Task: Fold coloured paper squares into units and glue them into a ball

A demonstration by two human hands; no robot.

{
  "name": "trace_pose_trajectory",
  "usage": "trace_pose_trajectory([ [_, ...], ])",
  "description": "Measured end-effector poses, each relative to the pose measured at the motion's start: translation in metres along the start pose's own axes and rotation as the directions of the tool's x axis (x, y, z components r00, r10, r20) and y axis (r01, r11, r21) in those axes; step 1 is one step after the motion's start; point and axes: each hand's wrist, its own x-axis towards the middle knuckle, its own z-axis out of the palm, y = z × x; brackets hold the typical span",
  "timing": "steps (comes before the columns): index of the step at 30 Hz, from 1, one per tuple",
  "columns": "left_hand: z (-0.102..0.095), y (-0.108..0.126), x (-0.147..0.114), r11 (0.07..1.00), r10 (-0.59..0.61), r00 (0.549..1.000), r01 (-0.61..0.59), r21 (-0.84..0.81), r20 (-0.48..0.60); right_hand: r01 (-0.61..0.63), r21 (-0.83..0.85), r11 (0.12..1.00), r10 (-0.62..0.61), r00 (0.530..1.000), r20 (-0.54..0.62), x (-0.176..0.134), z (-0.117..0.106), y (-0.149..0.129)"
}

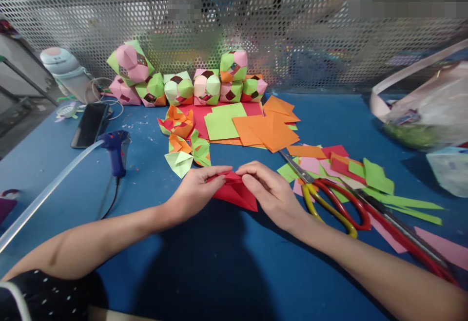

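Observation:
A red sheet of folding paper (236, 195), partly folded, is held just above the table between my two hands. My left hand (197, 187) pinches its left end between thumb and fingers. On the other side, my right hand (272, 192) grips the top right edge, thumb and fingertips closed on the paper. One red corner points down beside my right palm. Just beyond my left hand lie folded paper pieces, among them a pale green one (180, 162), a green one (201, 148) and an orange-red one (176, 120).
Paper balls (206, 87) line the perforated metal screen (310, 43). Orange squares (274, 128) and green squares (226, 121) lie ahead. Scissors (329, 199), a cutter (405, 228) and paper scraps are at right. A glue gun (115, 153), phone (90, 125) and bottle (69, 72) stand left.

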Motion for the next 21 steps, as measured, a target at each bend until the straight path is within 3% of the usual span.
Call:
trace_pose_trajectory([
  [8,-0.0002,0.0003,0.0001,0.996,0.042,0.999,-0.043,0.080,0.011,-0.084,-0.015,0.996,0.084,0.996,-0.021,0.0025,0.0014,0.0006],
  [21,0.0017,-0.0086,0.0017,0.997,0.030,0.999,-0.029,0.067,-0.018,0.011,-0.100,0.995,-0.014,0.999,-0.030,0.0027,0.0034,0.0018],
])
